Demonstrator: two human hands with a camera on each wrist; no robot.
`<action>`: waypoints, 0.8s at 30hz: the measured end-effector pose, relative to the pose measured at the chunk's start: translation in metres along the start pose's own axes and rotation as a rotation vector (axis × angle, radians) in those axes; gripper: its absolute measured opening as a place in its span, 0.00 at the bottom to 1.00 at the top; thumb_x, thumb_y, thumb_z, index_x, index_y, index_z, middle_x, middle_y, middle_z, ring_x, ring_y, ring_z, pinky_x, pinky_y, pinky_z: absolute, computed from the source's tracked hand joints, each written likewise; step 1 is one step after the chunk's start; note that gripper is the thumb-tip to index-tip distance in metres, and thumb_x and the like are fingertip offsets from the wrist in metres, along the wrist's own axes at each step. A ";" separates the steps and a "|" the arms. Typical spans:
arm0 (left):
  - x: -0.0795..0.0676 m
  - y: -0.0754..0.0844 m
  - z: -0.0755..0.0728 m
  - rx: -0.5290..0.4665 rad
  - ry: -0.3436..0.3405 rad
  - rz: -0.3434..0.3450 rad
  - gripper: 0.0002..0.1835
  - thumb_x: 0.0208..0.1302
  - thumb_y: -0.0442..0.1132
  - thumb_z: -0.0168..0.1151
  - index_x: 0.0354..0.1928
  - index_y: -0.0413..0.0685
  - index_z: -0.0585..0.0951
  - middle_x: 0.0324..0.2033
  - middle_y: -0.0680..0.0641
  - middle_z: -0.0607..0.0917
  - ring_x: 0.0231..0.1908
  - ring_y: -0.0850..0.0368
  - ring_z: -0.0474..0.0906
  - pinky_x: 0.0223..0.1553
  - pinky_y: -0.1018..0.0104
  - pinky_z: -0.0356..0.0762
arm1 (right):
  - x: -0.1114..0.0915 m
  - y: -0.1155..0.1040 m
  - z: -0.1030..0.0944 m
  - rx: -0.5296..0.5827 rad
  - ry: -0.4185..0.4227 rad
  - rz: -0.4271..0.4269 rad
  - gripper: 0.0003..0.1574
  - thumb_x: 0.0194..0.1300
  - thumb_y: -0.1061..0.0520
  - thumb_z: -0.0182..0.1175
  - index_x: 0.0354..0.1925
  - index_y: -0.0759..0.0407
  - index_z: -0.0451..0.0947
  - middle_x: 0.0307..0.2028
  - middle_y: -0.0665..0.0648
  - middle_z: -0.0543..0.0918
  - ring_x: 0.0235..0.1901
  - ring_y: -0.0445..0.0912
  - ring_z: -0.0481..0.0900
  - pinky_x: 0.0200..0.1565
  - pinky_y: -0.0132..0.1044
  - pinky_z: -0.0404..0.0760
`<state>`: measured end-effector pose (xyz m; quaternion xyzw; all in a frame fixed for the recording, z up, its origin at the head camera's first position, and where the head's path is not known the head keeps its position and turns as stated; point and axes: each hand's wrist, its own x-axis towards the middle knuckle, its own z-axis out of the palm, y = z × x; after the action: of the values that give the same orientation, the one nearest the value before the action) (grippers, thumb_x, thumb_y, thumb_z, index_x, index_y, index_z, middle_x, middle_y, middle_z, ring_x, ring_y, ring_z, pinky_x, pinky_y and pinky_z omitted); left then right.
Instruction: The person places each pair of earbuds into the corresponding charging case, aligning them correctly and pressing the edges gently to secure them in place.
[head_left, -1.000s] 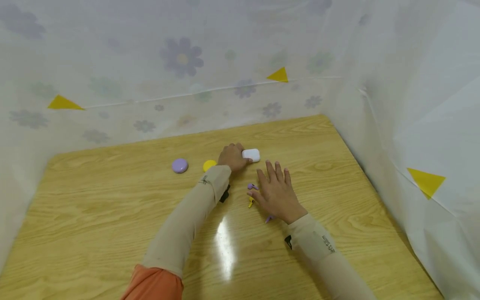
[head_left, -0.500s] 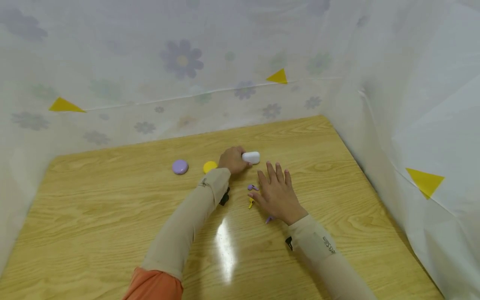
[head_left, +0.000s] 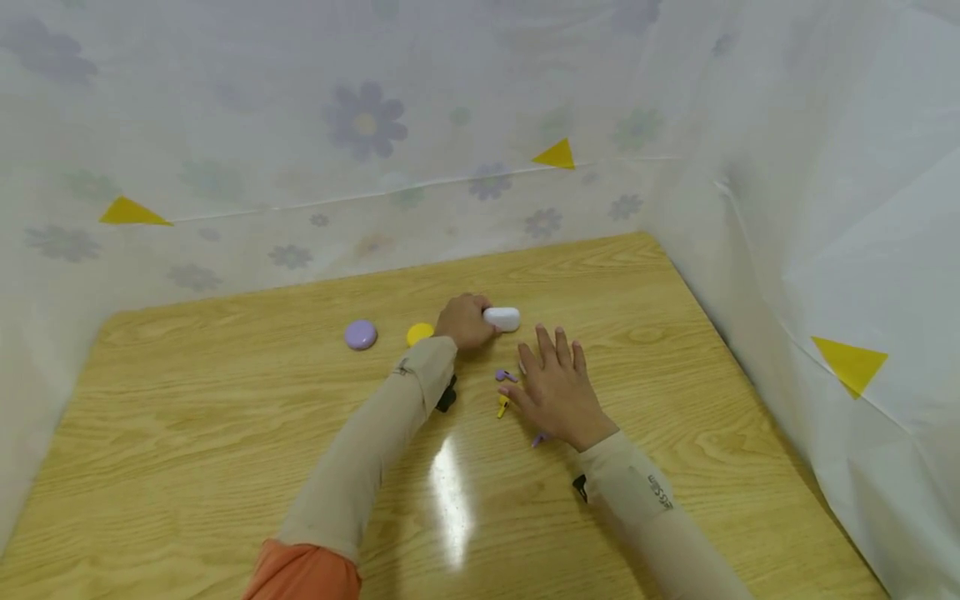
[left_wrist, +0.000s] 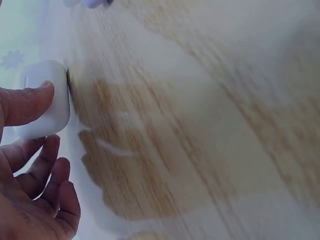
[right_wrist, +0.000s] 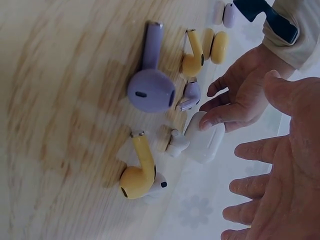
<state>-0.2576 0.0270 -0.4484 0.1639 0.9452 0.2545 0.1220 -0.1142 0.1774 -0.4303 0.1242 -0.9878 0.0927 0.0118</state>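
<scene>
My left hand (head_left: 467, 322) pinches a white earbud case (head_left: 502, 318) between thumb and fingers near the back of the table. In the left wrist view the thumb lies on the case's broad face (left_wrist: 59, 107) and fingertips touch its lower edge. My right hand (head_left: 558, 390) is spread with straight fingers above loose earbuds and holds nothing. Under and beside it, the right wrist view shows a purple earbud (right_wrist: 151, 90), a yellow earbud (right_wrist: 138, 177) and a white earbud (right_wrist: 178, 143). A second yellow earbud (right_wrist: 192, 62) and a smaller-looking purple one (right_wrist: 191, 95) lie farther off.
Left of my left hand lie a yellow case (head_left: 420, 334) and a round purple case (head_left: 361, 334). Wood-grain table (head_left: 195, 433) extends to both sides. A flowered white sheet (head_left: 300, 167) hangs behind it, and another sheet (head_left: 840, 250) lines the right edge.
The white case has turned in my left hand, from its broad face to a narrower side in the head view. My right hand has barely moved.
</scene>
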 end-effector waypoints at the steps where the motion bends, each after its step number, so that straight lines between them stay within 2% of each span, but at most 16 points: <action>1: 0.000 -0.001 0.000 -0.001 0.005 0.009 0.23 0.56 0.48 0.68 0.51 0.45 0.81 0.47 0.44 0.84 0.48 0.50 0.79 0.53 0.57 0.77 | 0.000 0.000 0.000 -0.002 -0.001 0.000 0.39 0.68 0.32 0.47 0.64 0.57 0.64 0.71 0.72 0.56 0.71 0.72 0.51 0.66 0.69 0.55; 9: -0.011 -0.003 -0.008 -0.027 0.046 0.091 0.22 0.55 0.46 0.67 0.50 0.42 0.82 0.50 0.42 0.82 0.50 0.47 0.78 0.54 0.56 0.76 | 0.000 0.002 -0.002 -0.012 0.014 -0.012 0.38 0.68 0.33 0.48 0.63 0.58 0.65 0.70 0.73 0.57 0.70 0.72 0.52 0.65 0.70 0.56; 16: -0.033 0.000 -0.030 -0.046 0.055 0.086 0.24 0.55 0.48 0.68 0.51 0.42 0.81 0.55 0.42 0.80 0.55 0.43 0.74 0.56 0.53 0.74 | 0.001 0.001 -0.003 -0.010 0.001 -0.011 0.39 0.68 0.33 0.48 0.64 0.58 0.63 0.71 0.72 0.55 0.70 0.72 0.51 0.65 0.70 0.55; 19: -0.042 0.000 -0.036 -0.022 0.073 0.108 0.24 0.55 0.48 0.68 0.50 0.42 0.81 0.54 0.43 0.80 0.54 0.43 0.74 0.57 0.53 0.73 | 0.002 0.001 -0.003 -0.021 0.032 -0.028 0.39 0.68 0.34 0.49 0.63 0.59 0.64 0.70 0.72 0.57 0.70 0.72 0.53 0.65 0.69 0.57; 24: -0.059 -0.003 -0.041 -0.044 0.110 0.158 0.21 0.54 0.46 0.69 0.47 0.42 0.81 0.51 0.43 0.81 0.53 0.44 0.75 0.56 0.53 0.72 | 0.002 0.001 -0.003 -0.022 0.097 -0.064 0.38 0.68 0.36 0.51 0.63 0.61 0.65 0.69 0.72 0.59 0.69 0.71 0.55 0.64 0.69 0.59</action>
<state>-0.2174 -0.0156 -0.4067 0.2210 0.9288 0.2927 0.0529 -0.1166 0.1780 -0.4272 0.1511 -0.9826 0.0873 0.0639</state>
